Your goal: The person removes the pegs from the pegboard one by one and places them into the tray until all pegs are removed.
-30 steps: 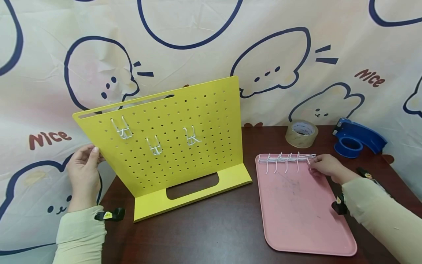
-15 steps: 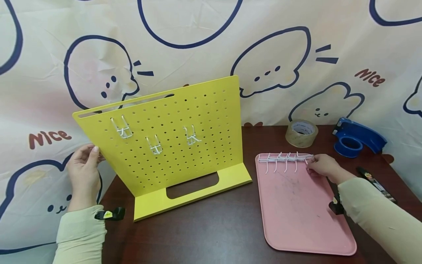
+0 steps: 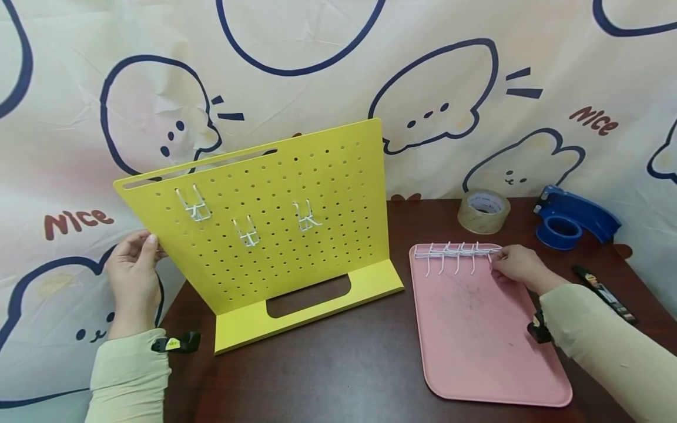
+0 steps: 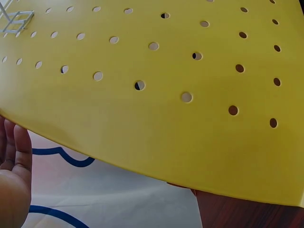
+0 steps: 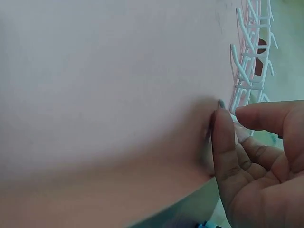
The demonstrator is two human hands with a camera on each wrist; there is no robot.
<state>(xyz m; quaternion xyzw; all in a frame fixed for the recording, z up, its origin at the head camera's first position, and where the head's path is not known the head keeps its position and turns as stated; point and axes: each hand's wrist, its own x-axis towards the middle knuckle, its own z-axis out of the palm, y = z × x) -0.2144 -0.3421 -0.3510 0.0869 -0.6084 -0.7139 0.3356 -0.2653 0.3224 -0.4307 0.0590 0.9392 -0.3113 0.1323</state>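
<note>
A yellow pegboard (image 3: 275, 252) stands on its base at the left of the table, with white wire hooks hung at left (image 3: 197, 207), centre (image 3: 247, 234) and right (image 3: 307, 217). My left hand (image 3: 134, 276) grips its left edge, thumb in front and other fingers mostly hidden behind. In the left wrist view the fingers (image 4: 22, 147) meet the board's edge. Across the far end of a pink tray (image 3: 476, 346) lies a row of white wire hooks (image 3: 449, 252). With thumb and index finger, my right hand (image 3: 518, 265) pinches the hook at the row's right end, mostly hidden by the fingertips.
A roll of clear tape (image 3: 483, 212) and a blue tape dispenser (image 3: 579, 217) stand behind the tray. Right of it, partly behind the right sleeve, lies a dark, narrow cutter-like object (image 3: 605, 294). A printed cloth (image 3: 317, 106) hangs behind the table (image 3: 317, 370).
My right hand has shifted slightly left along the tray's far end, and the rightmost hooks have moved a little left with it. My left hand keeps its place on the pegboard.
</note>
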